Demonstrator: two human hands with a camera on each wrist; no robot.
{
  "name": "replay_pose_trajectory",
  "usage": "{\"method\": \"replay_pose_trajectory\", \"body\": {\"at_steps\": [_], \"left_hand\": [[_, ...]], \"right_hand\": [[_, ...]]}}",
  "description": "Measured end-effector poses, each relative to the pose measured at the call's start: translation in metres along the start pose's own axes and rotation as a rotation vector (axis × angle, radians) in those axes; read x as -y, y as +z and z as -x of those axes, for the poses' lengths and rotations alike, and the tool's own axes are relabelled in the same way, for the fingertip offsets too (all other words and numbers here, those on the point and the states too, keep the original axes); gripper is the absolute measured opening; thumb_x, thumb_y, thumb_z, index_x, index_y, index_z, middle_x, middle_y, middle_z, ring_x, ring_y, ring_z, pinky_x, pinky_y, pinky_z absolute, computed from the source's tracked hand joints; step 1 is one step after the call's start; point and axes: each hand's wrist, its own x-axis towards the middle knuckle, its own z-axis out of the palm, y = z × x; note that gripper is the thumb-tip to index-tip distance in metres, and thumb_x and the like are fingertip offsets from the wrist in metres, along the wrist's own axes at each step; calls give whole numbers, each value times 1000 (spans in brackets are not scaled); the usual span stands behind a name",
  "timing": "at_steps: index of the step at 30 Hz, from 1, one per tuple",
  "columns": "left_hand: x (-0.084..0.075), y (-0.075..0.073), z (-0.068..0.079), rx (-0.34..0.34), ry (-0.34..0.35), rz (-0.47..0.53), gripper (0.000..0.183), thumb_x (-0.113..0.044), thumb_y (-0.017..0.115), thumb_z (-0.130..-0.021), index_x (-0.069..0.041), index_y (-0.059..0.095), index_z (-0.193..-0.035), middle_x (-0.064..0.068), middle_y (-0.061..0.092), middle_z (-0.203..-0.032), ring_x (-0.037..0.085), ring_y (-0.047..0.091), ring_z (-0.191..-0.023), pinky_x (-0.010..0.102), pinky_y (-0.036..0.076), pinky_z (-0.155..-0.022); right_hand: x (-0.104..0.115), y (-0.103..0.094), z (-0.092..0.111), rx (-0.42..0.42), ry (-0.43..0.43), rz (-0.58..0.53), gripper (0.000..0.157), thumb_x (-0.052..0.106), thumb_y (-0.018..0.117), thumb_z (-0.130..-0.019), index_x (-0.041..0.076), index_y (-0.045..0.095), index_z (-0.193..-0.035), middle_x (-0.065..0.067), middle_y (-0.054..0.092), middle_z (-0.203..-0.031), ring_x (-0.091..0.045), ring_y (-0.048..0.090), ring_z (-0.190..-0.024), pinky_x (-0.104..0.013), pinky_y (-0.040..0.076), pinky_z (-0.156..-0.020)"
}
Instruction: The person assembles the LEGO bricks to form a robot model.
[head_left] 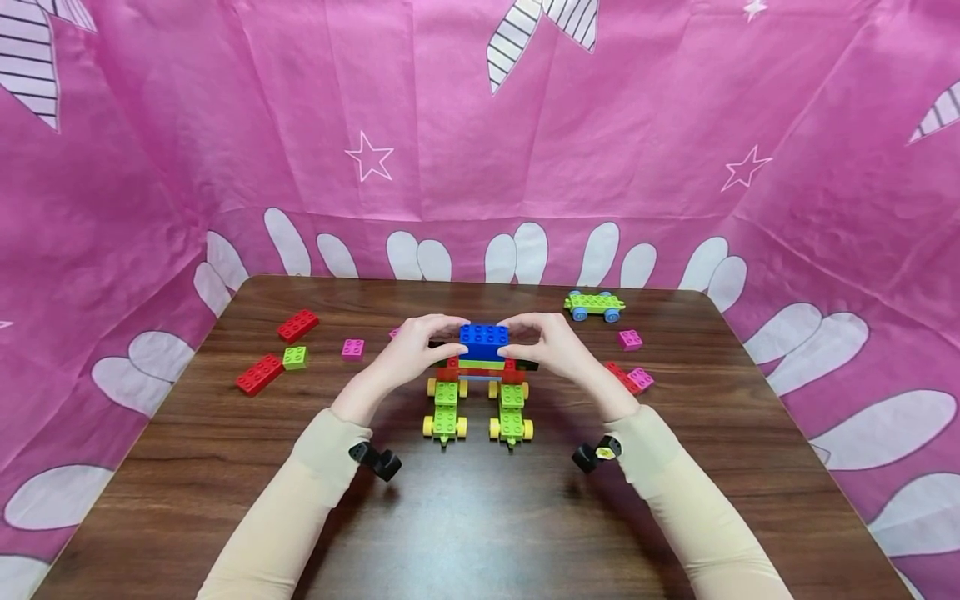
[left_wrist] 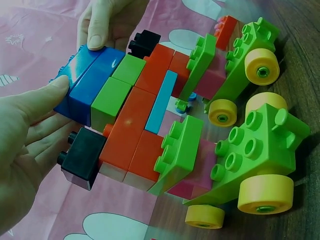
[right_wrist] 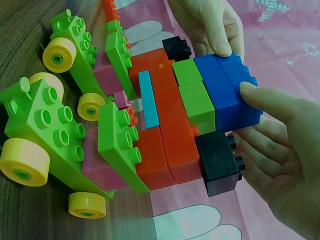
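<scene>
Both hands hold the top of a toy brick structure from opposite sides. My left hand [head_left: 412, 348] pinches the left end of the stacked blue bricks [head_left: 483, 340], thumb on the near face and fingers behind. At the other end, my right hand [head_left: 553, 346] grips them the same way. Below the blue lie light green bricks [left_wrist: 107, 104], then a wider body of red bricks [right_wrist: 172, 132] with a light blue strip [left_wrist: 161, 102]. Black bricks [right_wrist: 220, 162] stick out at each side. Two green wheeled bases [head_left: 446, 417] with yellow wheels support it on the table.
On the left lie red bricks [head_left: 260, 374], a light green brick [head_left: 295, 357] and a pink brick [head_left: 353, 349]. Back right stands a green base with blue wheels [head_left: 595, 304]; pink bricks [head_left: 631, 339] and a red brick [head_left: 621, 377] lie nearer. A pink curtain [head_left: 465, 150] surrounds the table.
</scene>
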Motion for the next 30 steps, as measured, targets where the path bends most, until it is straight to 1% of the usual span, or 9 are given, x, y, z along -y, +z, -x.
{"method": "replay_pose_trajectory", "body": {"at_steps": [7,13,19,26,30], "left_hand": [[2,1,0,-12,8,12,38,-16,68,-90,-1,62,-124,15,67,-119,27,66,-106,40,53,-91],[2,1,-1,-14,12,11,38,-16,69,-89,-1,63,-123,14,67,-119,26,66,-106,39,53,-91],[2,1,0,-19,21,6,38,-17,69,-89,-1,63,-123,14,67,-117,26,66,-105,39,54,-91],[4,3,0,-30,50,-4,37,-16,70,-88,-1,64,-121,14,68,-113,25,67,-101,38,54,-89],[4,3,1,-42,63,-11,37,-16,71,-88,-1,64,-121,14,69,-112,24,67,-100,38,55,-88]], "right_hand": [[-1,2,0,-4,-9,10,36,22,78,-82,6,70,-113,-8,73,-101,-20,67,-95,-40,55,-83],[0,2,1,-9,-10,22,36,21,77,-82,5,70,-114,-9,73,-101,-21,67,-96,-40,55,-83],[1,2,1,-16,-19,24,35,20,77,-82,5,70,-113,-9,73,-101,-21,68,-95,-39,56,-81],[4,3,4,-25,-43,59,36,20,78,-81,4,69,-112,-9,73,-100,-21,68,-93,-39,56,-80],[4,2,3,-25,-49,62,35,19,79,-81,3,70,-111,-9,73,-98,-21,68,-92,-39,57,-79]]}}
